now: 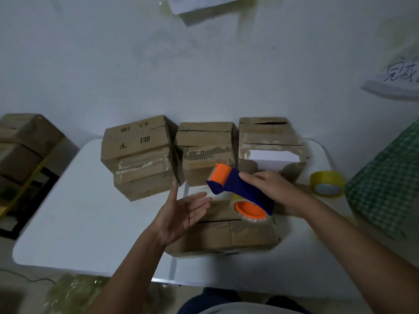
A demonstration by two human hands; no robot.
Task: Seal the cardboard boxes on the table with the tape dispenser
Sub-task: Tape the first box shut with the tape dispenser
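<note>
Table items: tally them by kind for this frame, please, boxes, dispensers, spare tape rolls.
Cardboard boxes: 4, back left, back middle, back right, front.
Tape dispensers: 1, the blue and orange tape dispenser, gripped by the right hand.
Loose tape rolls: 1, yellow roll.
Total: 6

Setting: small improvised packing spot in a plain room, likely a home or back room rather than a shop floor. Evidence: low white worktop (68, 211) pushed against a bare, scuffed white wall (113, 53); three worn, reused boxes (138, 152) lined along the wall edge, a fourth (226, 236) nearer; more boxes stacked on the floor at left (25, 141). Spare tape roll (327, 183) on the worktop at right. Handwritten paper notes (394, 80) taped to the wall. Green checked cloth (385, 184) at right edge. Crumpled clear film (74, 293) on the floor. Lighting dim.
</note>
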